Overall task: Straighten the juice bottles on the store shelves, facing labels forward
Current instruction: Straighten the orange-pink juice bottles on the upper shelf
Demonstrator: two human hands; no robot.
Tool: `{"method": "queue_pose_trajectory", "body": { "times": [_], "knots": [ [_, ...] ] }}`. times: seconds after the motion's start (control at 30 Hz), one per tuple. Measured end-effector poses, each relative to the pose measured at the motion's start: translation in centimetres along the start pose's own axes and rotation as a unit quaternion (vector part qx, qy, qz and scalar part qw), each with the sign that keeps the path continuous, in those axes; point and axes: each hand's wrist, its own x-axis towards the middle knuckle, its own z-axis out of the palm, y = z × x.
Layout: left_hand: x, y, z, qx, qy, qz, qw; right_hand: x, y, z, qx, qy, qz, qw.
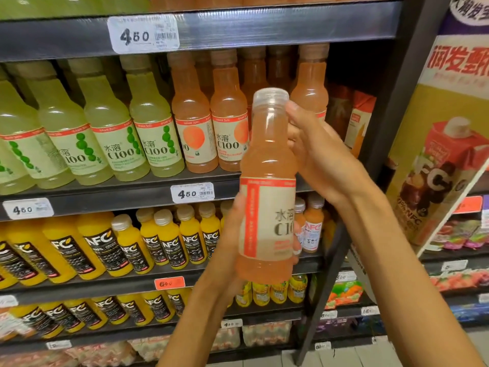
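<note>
I hold a pink-orange C100 juice bottle (267, 165) upright in front of the shelves, off the shelf. Its cream label is turned partly to the right, so only part of the print shows. My left hand (232, 234) grips the labelled lower body from behind, fingertips showing at the right edge. My right hand (315, 152) holds the neck and shoulder from the right. More pink-orange C100 bottles (229, 120) stand on the middle shelf (111, 194) behind it, next to green C100 bottles (113, 133).
Yellow NFC juice bottles (169, 239) fill the shelf below and the one under that. A dark shelf upright (381, 123) stands right of the bottles. A tall juice poster (444, 144) leans at the far right, with more stocked shelves beside it.
</note>
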Motion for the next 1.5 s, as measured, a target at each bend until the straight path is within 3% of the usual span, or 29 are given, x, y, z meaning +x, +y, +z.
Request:
{"method": "queue_pose_trajectory", "body": {
  "times": [0.07,0.17,0.27,0.37,0.57,0.7,0.8,0.97,1.03,1.37,1.5],
  "knots": [
    [0.2,0.0,0.1,-0.039,-0.055,-0.028,0.997,-0.2,0.5,0.3,0.051,-0.029,-0.002,0.998],
    [0.5,-0.6,0.0,0.022,0.005,-0.004,1.0,-0.2,1.0,0.4,0.086,-0.04,-0.026,0.995],
    [0.7,-0.4,-0.1,0.17,0.105,0.076,0.977,0.3,0.4,0.4,-0.031,0.038,-0.096,0.994],
    [1.7,-0.1,0.5,0.246,0.133,0.131,0.951,1.1,0.3,0.7,-0.124,0.125,-0.12,0.977],
    [3.1,-0.2,0.5,0.178,0.125,0.073,0.973,1.8,0.7,-1.2,-0.127,0.139,-0.049,0.981],
    [4.7,-0.8,0.9,0.176,0.129,0.066,0.974,2.8,1.1,-1.8,-0.184,0.189,-0.086,0.961],
    [6.3,-0.3,0.6,0.231,0.186,0.119,0.948,3.5,0.7,-1.7,-0.156,0.202,-0.126,0.959],
    [7.5,0.3,-0.9,0.4,0.259,0.196,0.857,4.9,0.3,-1.2,-0.177,0.233,-0.188,0.937],
    [7.6,-0.1,-1.0,0.429,0.263,0.218,0.836,5.2,0.3,-0.9,-0.17,0.248,-0.203,0.932],
    [9.4,-0.2,-1.2,0.382,0.314,0.256,0.831,6.7,0.7,-0.2,-0.162,0.299,-0.239,0.909],
    [10.2,0.0,-1.2,0.387,0.326,0.26,0.822,7.6,0.5,-0.3,-0.207,0.297,-0.244,0.9]
  ]
}}
